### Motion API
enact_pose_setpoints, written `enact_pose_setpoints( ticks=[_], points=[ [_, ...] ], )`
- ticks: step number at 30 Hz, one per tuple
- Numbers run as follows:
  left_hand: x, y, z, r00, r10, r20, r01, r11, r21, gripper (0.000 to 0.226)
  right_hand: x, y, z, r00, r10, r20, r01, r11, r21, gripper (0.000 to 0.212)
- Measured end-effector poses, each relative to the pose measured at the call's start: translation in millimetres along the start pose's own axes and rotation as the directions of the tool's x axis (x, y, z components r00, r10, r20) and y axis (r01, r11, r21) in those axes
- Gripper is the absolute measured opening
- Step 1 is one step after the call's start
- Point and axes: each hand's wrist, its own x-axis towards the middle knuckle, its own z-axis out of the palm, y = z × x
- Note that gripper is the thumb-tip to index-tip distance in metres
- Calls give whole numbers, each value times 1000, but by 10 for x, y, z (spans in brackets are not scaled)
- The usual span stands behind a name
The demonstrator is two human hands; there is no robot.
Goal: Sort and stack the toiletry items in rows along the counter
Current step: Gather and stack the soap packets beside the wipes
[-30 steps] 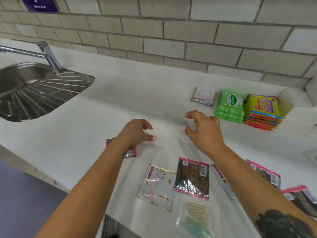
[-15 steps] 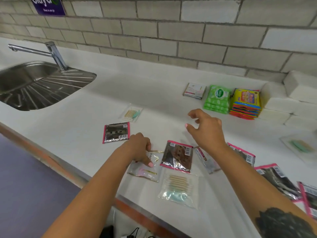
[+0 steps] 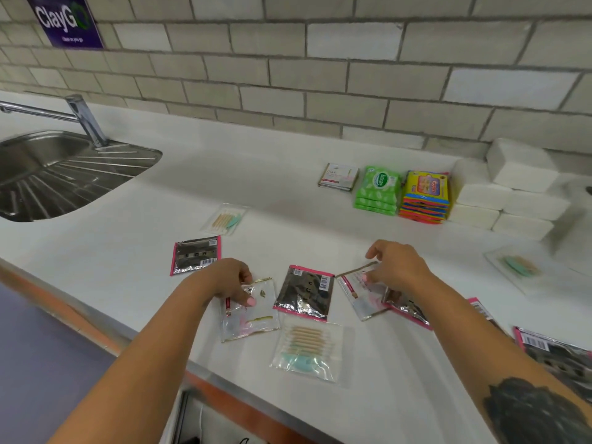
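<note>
Landmark: dark foil packet (image 3: 304,291) with a pink border, lying flat near the front edge of the white counter (image 3: 224,174).
Left hand: my left hand (image 3: 229,280) sits just left of the dark packet, fingers curled down, thumb pressed on a clear shampoo sachet (image 3: 251,310) that lies flat on the counter.
Right hand: my right hand (image 3: 397,267) is just right of the dark packet, fingertips pinching the top edge of a second clear sachet (image 3: 360,291), its far end tilted up off the counter.
Under that sachet: another pink-edged foil packet (image 3: 408,309), partly covered by my wrist.
In front of the dark packet: clear pouch of cotton swabs (image 3: 306,347), touching its near edge.
Left and behind: a second foil packet (image 3: 195,254), and beyond it a smaller swab pouch (image 3: 226,219).
Far behind, to the right by the wall: soap boxes (image 3: 339,176), green packs (image 3: 378,190), yellow packs (image 3: 424,197) and white blocks (image 3: 509,187), stacked in a row.
Far left: steel sink (image 3: 57,174).
</note>
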Motion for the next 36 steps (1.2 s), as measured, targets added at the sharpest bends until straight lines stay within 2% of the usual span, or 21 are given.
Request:
enact_pose_setpoints(
  ticks=[5,7,10,13,17,20,22,25,27,31,33,36],
  points=[
    [-27,-23,-150,1000,-1,-24,1,999,-35,37,33,-34,119,989,135,53,-124,977,-174,83],
    [-41,-9,-223,999,4,-40,-6,999,-43,33,61,-33,136,985,163,58,-148,967,-206,90],
    [-71,25,-342,999,14,-47,-16,999,-43,23,108,-32,135,978,195,74,-176,962,-207,86],
    [-87,54,-424,994,22,-104,-37,989,-140,14,143,-50,126,971,222,92,-200,960,-198,80],
    [-77,110,-444,970,45,-237,-107,961,-256,17,199,-67,104,971,216,102,-191,958,-216,70],
    [-50,179,-422,948,44,-315,-154,930,-334,18,220,-53,78,982,179,69,-158,959,-233,76],
    [-30,240,-396,928,53,-368,-201,905,-375,11,241,-38,48,986,150,70,-138,979,-152,76],
    [21,334,-357,921,64,-384,-267,820,-505,10,293,2,-5,992,95,81,-107,980,167,57],
    [64,383,-341,926,67,-372,-281,782,-557,6,286,27,-34,998,43,37,-54,918,393,43],
    [130,518,-314,936,95,-339,-296,732,-614,10,213,-35,-116,998,-33,-51,59,724,688,35],
    [151,609,-298,944,118,-309,-296,718,-630,8,214,-116,-158,994,-104,-31,92,664,742,31],
    [190,732,-276,960,129,-247,-263,711,-652,16,224,-270,-203,980,-189,67,93,726,681,27]
  ],
)
